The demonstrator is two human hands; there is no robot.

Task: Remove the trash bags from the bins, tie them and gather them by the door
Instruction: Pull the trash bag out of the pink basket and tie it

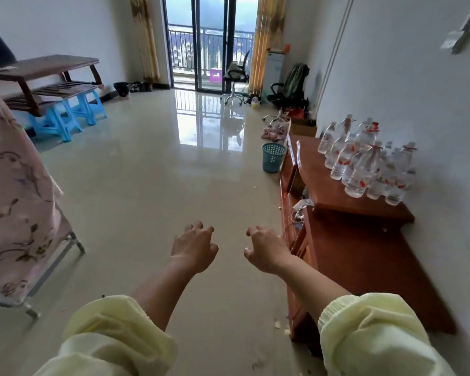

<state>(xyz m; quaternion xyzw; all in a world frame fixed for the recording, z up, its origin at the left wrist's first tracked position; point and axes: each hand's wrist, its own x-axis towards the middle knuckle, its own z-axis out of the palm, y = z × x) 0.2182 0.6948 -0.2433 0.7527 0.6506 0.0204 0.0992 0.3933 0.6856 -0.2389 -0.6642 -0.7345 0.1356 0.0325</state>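
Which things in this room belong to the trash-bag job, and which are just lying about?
Belong to the job:
blue bin
left hand, empty
right hand, empty

Just lying about:
water bottles
blue stools
office chair
pink cloth on the floor

Your left hand (pixel 194 246): held out above the floor (pixel 147 185), fingers loosely curled, holding nothing.
Your right hand (pixel 266 249): apart from the left, same loose curl, near the wooden cabinet's (pixel 364 256) front edge.
Blue mesh bin (pixel 273 157): upright on the floor, just beside the cabinet's far end.
Water bottles (pixel 364 164): clustered upright along the wall edge of the cabinet's raised top.
Balcony door (pixel 209 42): at the floor's far edge, office chair (pixel 235 74) before it.
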